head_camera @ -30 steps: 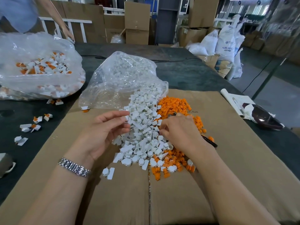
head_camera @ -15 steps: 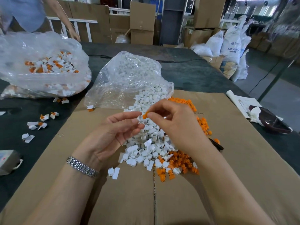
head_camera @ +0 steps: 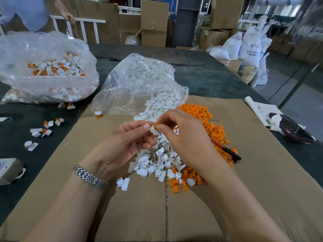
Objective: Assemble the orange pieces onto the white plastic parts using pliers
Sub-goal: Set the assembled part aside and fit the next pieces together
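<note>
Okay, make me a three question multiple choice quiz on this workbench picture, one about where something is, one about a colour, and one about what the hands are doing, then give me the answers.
1. Where do the black-handled pliers lie?
A. on the brown cardboard sheet, by the loose orange plastic pieces
B. inside a clear bag
C. in the left hand

2. What colour are the parts spilling from the nearer clear plastic bag?
A. orange
B. white
C. black

3. What are the hands doing?
A. both lie flat on the cardboard
B. the left hand and right hand pinch a small white part with an orange piece between their fingertips
C. the right hand squeezes the pliers

Answers: 1 A, the handles show beside the right wrist on the cardboard. 2 B, only white parts pour from its mouth. 3 B, the fingertips meet on that piece above the heap.
</note>
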